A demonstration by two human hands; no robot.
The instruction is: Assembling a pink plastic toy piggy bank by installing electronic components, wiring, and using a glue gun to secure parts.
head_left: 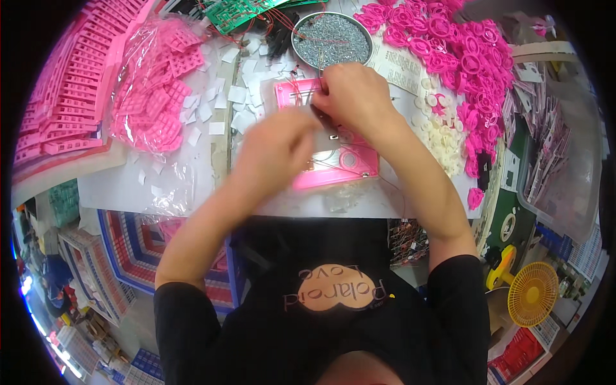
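Observation:
A pink plastic casing (343, 176) lies on the white worktop in front of me, with thin wires and a ring-shaped opening at its near right. My right hand (356, 99) is over its far part, fingers closed and pointing down. A dark piece shows by the fingertips, but what they grip is hidden. Smeared by motion, my left hand (274, 146) hovers at the casing's left side, and its fingers cannot be made out. Just beyond the right hand stands a round metal bowl (293, 42) full of small screws.
Pink ring-shaped parts (443, 38) and cream-coloured pieces (443, 135) are heaped at right. At left lie a clear bag of pink parts (157, 90), stacked pink panels (74, 70) and white paper squares (240, 96). Green circuit boards (237, 14) sit at the back; a yellow fan (532, 293) stands lower right.

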